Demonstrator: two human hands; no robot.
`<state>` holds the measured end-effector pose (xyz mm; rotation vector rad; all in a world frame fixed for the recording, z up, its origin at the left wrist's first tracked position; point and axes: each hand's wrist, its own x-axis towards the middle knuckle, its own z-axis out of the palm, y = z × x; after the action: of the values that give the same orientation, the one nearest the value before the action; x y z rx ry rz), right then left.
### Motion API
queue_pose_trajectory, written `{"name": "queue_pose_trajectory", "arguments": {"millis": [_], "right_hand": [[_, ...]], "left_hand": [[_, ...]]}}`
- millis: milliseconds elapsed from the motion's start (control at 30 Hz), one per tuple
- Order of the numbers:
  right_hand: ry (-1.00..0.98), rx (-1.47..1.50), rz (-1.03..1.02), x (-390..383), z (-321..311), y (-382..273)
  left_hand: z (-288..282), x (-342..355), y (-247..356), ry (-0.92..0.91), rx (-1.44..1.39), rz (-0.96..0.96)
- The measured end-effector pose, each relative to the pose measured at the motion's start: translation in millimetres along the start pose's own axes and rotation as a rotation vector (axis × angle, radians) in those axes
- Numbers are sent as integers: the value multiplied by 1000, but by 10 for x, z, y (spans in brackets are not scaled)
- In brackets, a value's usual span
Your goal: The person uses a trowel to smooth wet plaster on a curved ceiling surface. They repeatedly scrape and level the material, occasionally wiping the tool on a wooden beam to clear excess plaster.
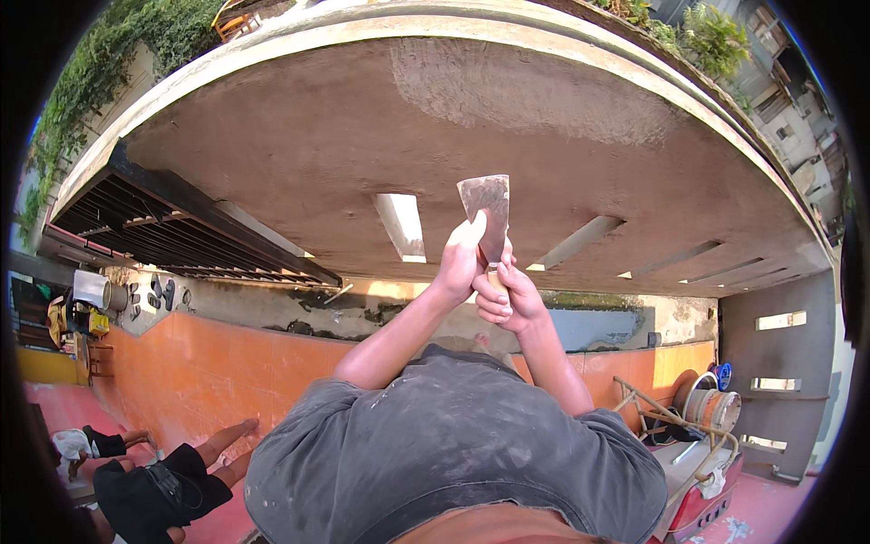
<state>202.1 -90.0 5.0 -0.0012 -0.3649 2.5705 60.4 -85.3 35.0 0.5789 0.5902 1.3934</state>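
Metal blade up, a scraper stands at centre frame, your right hand clenched around its partly covered handle. Your left hand puts a thumb to the blade; with fingers hidden, its grasp cannot be told. A brown, slotted wall arches across the upper frame; people, lower left, are cropped.

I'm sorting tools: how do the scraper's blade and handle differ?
The blade is grey metal; the handle is yellowish. The blade flares wide; the handle looks narrower. The blade is mostly exposed; the handle is largely covered by the right hand. Both belong to one scraper.
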Motion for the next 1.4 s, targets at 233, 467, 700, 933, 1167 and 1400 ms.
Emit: {"name": "queue_pose_trajectory", "arguments": {"millis": [233,467,700,933,1167,1400], "right_hand": [[15,-311,74,251,174,-659],[91,-541,41,506,210,-827],[168,-669,-7,576,98,-1030],[264,-710,-64,584,191,-962],[318,-798,-75,757,448,-955],[379,-826,-52,789,566,-943]], "left_hand": [[122,502,-33,117,-169,90],[80,813,200,79,-148,122],[64,1136,208,29,-138,104],[67,1125,192,51,-103,87],[77,1112,406,88,-215,99],[109,1119,388,216,-235,52]]}}
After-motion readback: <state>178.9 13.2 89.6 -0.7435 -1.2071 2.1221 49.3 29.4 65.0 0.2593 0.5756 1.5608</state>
